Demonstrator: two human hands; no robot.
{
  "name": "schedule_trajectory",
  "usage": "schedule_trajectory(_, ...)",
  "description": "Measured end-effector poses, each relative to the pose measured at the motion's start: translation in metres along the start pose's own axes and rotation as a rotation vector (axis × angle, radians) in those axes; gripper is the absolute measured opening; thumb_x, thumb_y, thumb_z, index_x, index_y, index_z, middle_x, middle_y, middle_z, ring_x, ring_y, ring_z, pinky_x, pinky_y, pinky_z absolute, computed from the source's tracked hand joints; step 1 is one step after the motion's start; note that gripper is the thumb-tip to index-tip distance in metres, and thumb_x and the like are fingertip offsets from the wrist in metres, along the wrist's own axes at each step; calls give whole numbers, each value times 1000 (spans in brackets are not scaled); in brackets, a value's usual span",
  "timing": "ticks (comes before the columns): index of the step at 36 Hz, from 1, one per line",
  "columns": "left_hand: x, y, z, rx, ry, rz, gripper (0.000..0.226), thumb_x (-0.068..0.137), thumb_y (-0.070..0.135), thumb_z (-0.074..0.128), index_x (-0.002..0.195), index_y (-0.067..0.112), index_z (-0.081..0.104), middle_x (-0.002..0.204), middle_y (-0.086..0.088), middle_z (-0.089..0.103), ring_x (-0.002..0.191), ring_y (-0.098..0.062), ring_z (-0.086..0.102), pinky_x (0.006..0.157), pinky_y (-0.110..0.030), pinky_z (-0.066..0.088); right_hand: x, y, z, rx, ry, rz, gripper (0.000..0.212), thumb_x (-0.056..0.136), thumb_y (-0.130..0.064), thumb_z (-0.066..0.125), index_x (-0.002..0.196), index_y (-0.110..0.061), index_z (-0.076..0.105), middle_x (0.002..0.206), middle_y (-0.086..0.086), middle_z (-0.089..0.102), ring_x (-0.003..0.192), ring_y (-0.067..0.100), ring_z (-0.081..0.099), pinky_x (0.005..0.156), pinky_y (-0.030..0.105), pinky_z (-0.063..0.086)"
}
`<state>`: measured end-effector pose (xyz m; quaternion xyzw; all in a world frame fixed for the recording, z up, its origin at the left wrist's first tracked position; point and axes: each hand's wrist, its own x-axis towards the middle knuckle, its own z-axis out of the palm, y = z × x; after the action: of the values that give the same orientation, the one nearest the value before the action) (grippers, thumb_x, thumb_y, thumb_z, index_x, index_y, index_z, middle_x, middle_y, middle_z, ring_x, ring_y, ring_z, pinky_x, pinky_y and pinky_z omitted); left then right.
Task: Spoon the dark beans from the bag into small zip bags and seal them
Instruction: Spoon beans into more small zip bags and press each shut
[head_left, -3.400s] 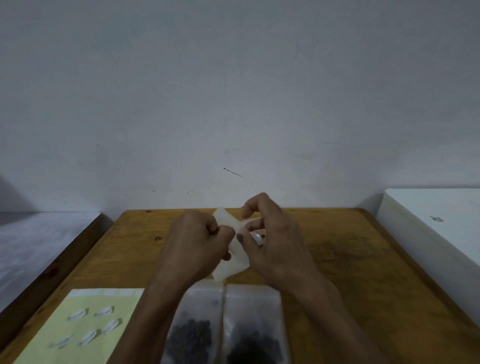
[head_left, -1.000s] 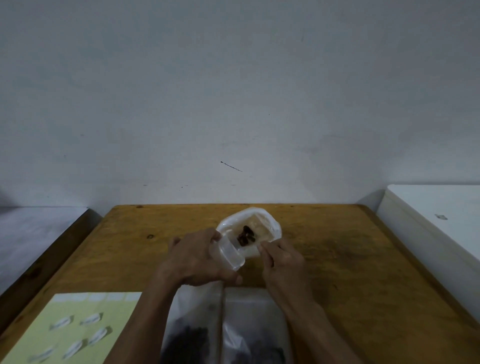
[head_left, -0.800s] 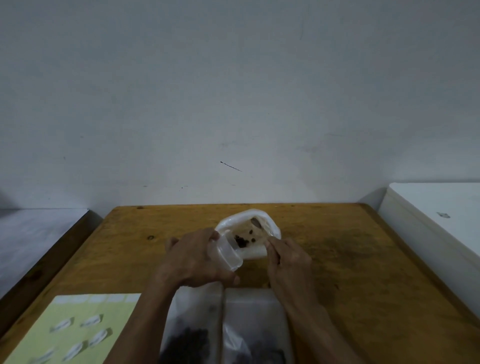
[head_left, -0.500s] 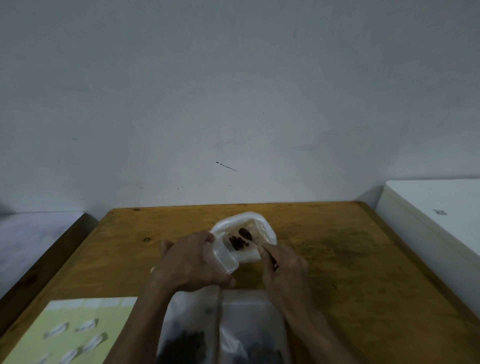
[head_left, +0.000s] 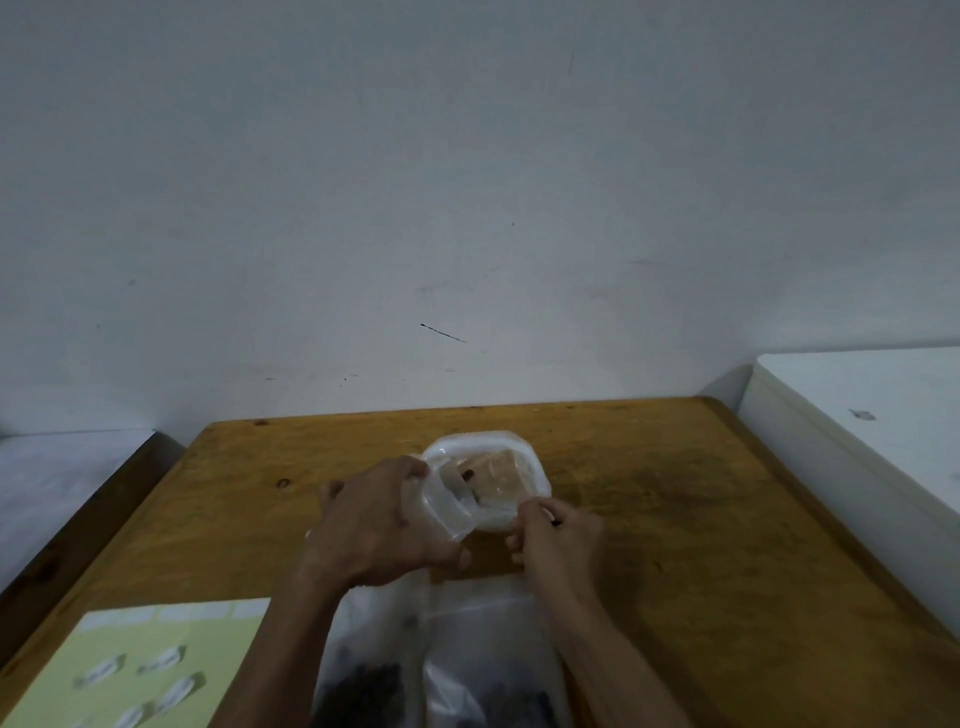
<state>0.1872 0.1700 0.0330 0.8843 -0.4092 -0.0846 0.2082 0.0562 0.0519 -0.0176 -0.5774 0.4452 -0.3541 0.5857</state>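
Left hand (head_left: 379, 525): small zip bag (head_left: 448, 512) gripped, mouth open — over the table (head_left: 675, 519).
Right hand (head_left: 558, 538): curled; a thin dark handle pinched at the white bag (head_left: 514, 467) rim.
Beans (head_left: 469, 474): few visible inside the white bag.

Bean bag (head_left: 488, 480): white plastic, mouth rolled open and facing me, standing mid-table, only a few dark beans (head_left: 468, 474) visible inside. Small zip bag (head_left: 448, 512): clear, gripped in my left hand (head_left: 382, 525), open mouth just at the bean bag's rim. Two filled zip bags (head_left: 447, 660) lie flat side by side near me (dark beans at their near ends, blurred).
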Motion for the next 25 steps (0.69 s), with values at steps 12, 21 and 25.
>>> schedule_trajectory(12,3,-2,-2,82,-56,-58,105,56,78,75,143,32,37,136,8,54,125,-16,48,106,-41,22,5,-20,-20,159,41,91,14,92,-8,64,81,-7,72,62,6,67,52,13,58,51,27,49)
schedule_trajectory(21,2,1,-2,37,-49,-57,105,58,77,75,145,31,38,140,5,54,128,-18,47,108,-41,25,-6,-50,-48,202,31,16,11,90,-6,66,82,-4,73,57,3,65,45,8,55,42,23,45)
schedule_trajectory(25,2,0,-3,-8,-23,-41,105,56,77,76,143,30,41,134,5,57,122,-19,51,107,-44,31,-13,-63,-55,192,10,-30,12,90,-9,66,82,-5,73,54,2,64,44,9,54,41,23,45)
